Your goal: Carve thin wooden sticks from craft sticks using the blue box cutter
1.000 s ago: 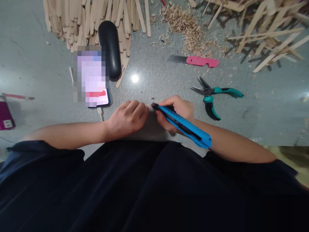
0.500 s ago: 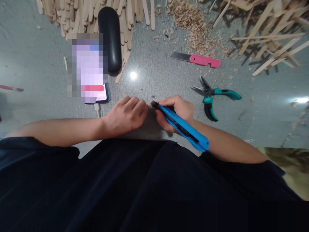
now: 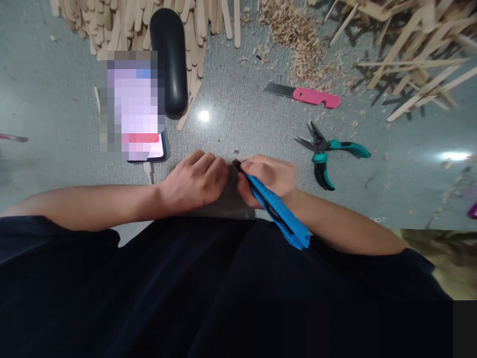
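Observation:
My left hand (image 3: 197,180) is closed, knuckles up, just above the table at my front. A thin pale tip pokes out at its fingers, which looks like the end of a wooden stick; the rest is hidden in the fist. My right hand (image 3: 266,176) is wrapped round a blue utility knife (image 3: 278,209), whose back end slants down toward my shirt. The knife's dark front end meets the stick's tip between my two hands. The blade itself is too small to make out.
Ahead lie a pink folding knife (image 3: 316,97), teal-handled pliers (image 3: 321,149) with jaws apart and wood shavings (image 3: 294,35). Flat wooden sticks (image 3: 112,25), a black case (image 3: 169,62) and a plugged-in phone (image 3: 161,146) are at left. A stick tangle (image 3: 413,64) fills the far right.
The back end of the utility knife has swung left and toward my body as my right hand turned. My left hand has stayed nearly still.

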`<action>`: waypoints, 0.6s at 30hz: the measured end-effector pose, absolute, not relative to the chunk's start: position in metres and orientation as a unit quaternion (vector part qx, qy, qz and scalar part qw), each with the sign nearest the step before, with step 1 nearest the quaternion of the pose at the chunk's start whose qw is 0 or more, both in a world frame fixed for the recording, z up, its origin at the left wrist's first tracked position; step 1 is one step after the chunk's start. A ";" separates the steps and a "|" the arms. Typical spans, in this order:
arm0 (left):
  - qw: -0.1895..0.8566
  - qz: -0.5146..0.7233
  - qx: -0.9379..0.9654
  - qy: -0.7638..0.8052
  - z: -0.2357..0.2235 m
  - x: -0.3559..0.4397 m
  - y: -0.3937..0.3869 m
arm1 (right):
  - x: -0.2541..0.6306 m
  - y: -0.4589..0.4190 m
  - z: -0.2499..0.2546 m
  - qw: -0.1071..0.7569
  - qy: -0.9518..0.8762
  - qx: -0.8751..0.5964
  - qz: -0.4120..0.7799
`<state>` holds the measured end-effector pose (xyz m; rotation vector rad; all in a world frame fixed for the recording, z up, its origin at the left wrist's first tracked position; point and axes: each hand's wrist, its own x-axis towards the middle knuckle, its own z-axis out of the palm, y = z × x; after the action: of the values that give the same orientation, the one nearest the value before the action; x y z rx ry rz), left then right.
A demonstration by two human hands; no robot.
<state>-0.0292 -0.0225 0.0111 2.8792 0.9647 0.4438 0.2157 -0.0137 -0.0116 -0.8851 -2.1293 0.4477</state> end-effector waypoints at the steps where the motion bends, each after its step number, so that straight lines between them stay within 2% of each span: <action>1: 0.026 0.148 0.938 0.312 0.010 -0.029 -0.023 | 0.215 -0.013 -0.011 0.386 -0.837 -0.348 0.173; 5: -0.032 0.170 0.933 0.315 0.007 -0.026 -0.022 | 0.214 -0.011 -0.011 0.381 -0.837 -0.352 0.172; 8: -0.037 0.190 0.931 0.308 0.005 -0.025 -0.021 | 0.214 -0.013 -0.016 0.378 -0.840 -0.350 0.168; 18: 0.067 0.132 0.935 0.323 0.005 -0.026 -0.015 | 0.224 -0.023 -0.029 0.400 -0.801 -0.406 0.183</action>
<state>-0.0264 -0.0154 0.0045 2.8181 0.9739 0.3967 0.2238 -0.0230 -0.0287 -1.0269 -2.0267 0.4625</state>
